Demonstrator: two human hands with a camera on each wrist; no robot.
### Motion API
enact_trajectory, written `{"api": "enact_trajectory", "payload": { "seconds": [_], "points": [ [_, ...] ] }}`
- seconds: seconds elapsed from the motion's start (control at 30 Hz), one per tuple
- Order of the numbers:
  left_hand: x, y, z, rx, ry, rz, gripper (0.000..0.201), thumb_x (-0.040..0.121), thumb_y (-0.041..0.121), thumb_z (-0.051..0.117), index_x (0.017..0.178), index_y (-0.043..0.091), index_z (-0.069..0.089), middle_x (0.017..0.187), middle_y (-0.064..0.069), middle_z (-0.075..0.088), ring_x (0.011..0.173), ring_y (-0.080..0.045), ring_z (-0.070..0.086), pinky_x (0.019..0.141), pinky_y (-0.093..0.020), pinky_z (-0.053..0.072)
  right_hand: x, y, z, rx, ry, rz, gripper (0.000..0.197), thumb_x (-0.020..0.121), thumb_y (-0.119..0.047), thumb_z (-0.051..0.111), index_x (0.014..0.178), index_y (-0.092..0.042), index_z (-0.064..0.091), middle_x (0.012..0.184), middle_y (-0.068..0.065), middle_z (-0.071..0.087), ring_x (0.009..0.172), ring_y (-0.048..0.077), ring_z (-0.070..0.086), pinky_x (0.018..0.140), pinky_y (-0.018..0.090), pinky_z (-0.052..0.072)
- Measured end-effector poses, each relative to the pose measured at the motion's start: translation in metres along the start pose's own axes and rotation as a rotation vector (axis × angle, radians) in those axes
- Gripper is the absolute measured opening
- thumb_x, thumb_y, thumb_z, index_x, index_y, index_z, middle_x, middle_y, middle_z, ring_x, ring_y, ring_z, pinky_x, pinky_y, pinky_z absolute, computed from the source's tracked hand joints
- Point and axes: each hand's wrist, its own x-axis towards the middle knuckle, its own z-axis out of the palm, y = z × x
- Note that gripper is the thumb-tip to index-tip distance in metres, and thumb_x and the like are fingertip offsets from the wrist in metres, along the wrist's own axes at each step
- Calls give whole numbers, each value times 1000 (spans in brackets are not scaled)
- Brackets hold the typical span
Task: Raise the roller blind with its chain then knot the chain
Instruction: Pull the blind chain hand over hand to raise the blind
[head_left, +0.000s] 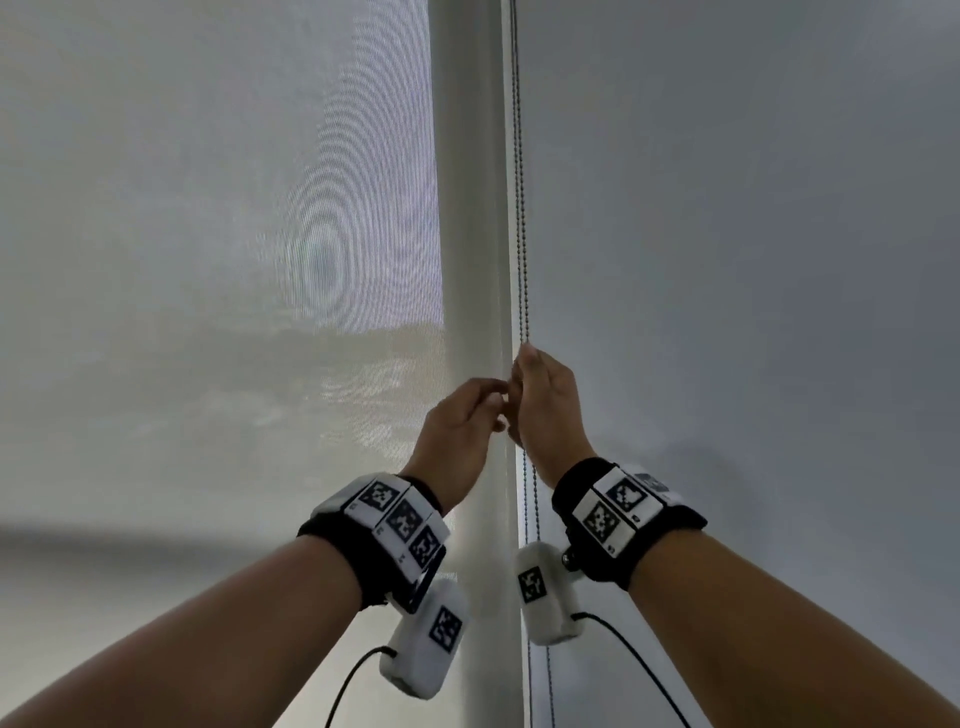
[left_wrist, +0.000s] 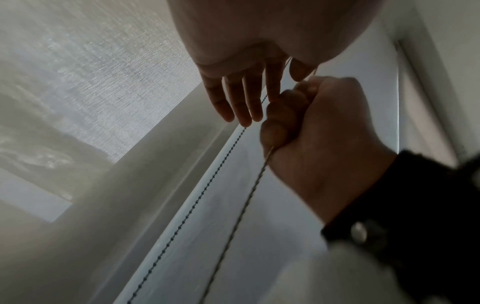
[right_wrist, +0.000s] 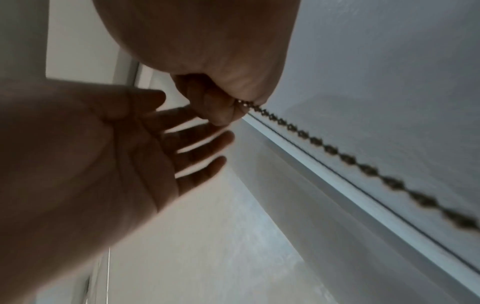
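Note:
A thin metal bead chain (head_left: 521, 208) hangs in two strands along the edge of a grey roller blind (head_left: 727, 260). In the head view my right hand (head_left: 545, 405) is raised and curled in a fist round the chain. The right wrist view shows the chain (right_wrist: 363, 168) running out of that fist (right_wrist: 221, 92). My left hand (head_left: 462, 421) is just left of it, holding nothing. Its fingers (left_wrist: 241, 98) are straight and spread beside the right fist (left_wrist: 311, 123). The second strand (left_wrist: 194, 205) hangs free. The left palm (right_wrist: 116, 144) faces up, open.
A white upright frame post (head_left: 470, 208) stands just left of the chain. Left of the post hangs a translucent mesh blind (head_left: 208, 260) with daylight behind it. The chain's lower strands (head_left: 535, 675) drop out of view between my forearms.

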Motion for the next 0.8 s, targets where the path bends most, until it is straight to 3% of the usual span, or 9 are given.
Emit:
{"api": "enact_trajectory", "payload": {
  "seconds": [0.1,0.17,0.27,0.37,0.43,0.47,0.57,0.67,0.8],
  "points": [
    [-2,11,0,-47,5,28,29,95,24,37,105,19,64,98,0,71,90,-15,66,77,-29,52,-26,6,-1,60,-49,26,41,106,-21,30,72,-11,52,45,-14,50,38,-1,43,40,13,34],
    [-3,18,1,-90,8,21,31,95,22,36,105,15,64,98,-4,70,91,-18,66,80,-33,53,-39,12,-3,45,-56,18,41,106,-21,29,74,-14,55,43,-15,48,37,0,39,40,16,31],
    [-2,32,4,-179,-11,-28,33,96,22,35,104,8,64,91,-10,70,85,-20,67,81,-37,53,-53,25,-8,62,-34,78,44,106,-24,32,64,-23,46,45,-14,37,39,1,30,42,18,28],
    [3,47,8,-312,-42,-88,36,96,22,33,104,3,62,85,-18,69,77,-24,66,78,-38,53,-74,37,-14,43,-18,152,43,105,-25,33,62,-20,34,52,-9,30,42,4,26,44,18,28],
    [4,54,12,-433,-63,-122,36,98,23,31,100,3,61,72,-13,64,68,-23,62,72,-38,53,-89,40,-19,15,-20,150,43,105,-22,32,62,-18,32,54,-6,29,45,5,25,46,20,27],
    [3,56,15,-494,-69,-146,35,98,23,31,94,4,61,64,-7,59,59,-20,57,64,-36,50,-96,42,-21,-2,-20,135,43,105,-20,32,62,-18,32,55,-5,29,47,6,26,48,21,27],
    [-3,60,29,-568,-42,-230,30,96,17,33,72,13,51,48,6,37,43,-10,30,44,-25,26,-108,43,-24,-17,-24,111,42,104,-21,36,63,-18,32,58,-3,30,51,7,27,52,23,27],
    [-9,64,41,-553,19,-252,33,86,3,29,61,18,44,46,7,33,40,-10,23,40,-21,16,-112,42,-26,11,-36,150,38,100,-29,41,63,-19,34,58,-5,32,55,11,29,54,25,28],
    [-20,66,52,-545,12,-253,34,79,-2,25,57,19,43,45,6,31,40,-10,19,42,-23,10,-108,31,-40,31,-69,189,39,97,-8,39,60,-16,41,48,-9,42,46,9,36,49,24,31]
  ]
}}
